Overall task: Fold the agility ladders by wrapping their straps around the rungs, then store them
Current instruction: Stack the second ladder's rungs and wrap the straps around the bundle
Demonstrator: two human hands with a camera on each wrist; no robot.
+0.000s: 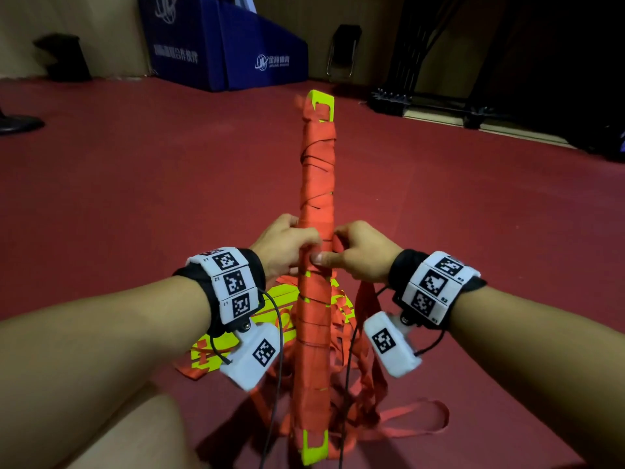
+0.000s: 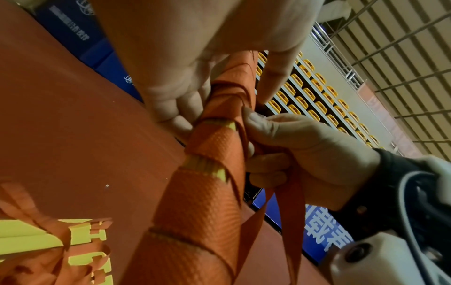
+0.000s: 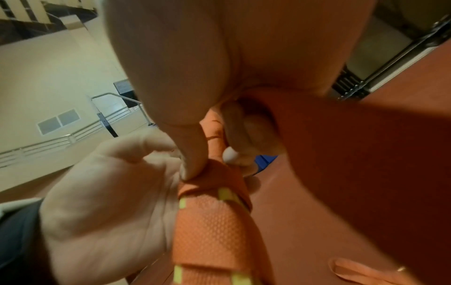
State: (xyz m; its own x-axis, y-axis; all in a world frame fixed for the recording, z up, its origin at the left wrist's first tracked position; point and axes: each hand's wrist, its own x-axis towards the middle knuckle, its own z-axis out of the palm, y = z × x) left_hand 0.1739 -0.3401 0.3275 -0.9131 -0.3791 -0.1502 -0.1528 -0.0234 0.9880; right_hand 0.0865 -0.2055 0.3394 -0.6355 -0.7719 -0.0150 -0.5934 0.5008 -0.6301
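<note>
A bundle of yellow rungs (image 1: 315,231) wound in orange strap points away from me above the red floor. My left hand (image 1: 289,247) grips its middle from the left, fingers curled round it (image 2: 171,110). My right hand (image 1: 355,253) is on the bundle's right side, thumb pressed on the wrap (image 3: 192,156). Its fingers (image 2: 268,165) are curled on the loose orange strap (image 2: 253,227) that hangs down from the bundle (image 2: 207,196). Yellow rung ends show at the far tip (image 1: 321,104) and the near tip (image 1: 314,448).
Under my hands, a heap of yellow rungs and tangled orange straps (image 1: 236,336) lies on the floor, with a strap loop (image 1: 419,421) trailing right. Blue padded blocks (image 1: 230,45), a folded chair (image 1: 341,52) and a black metal rack (image 1: 439,79) line the far side.
</note>
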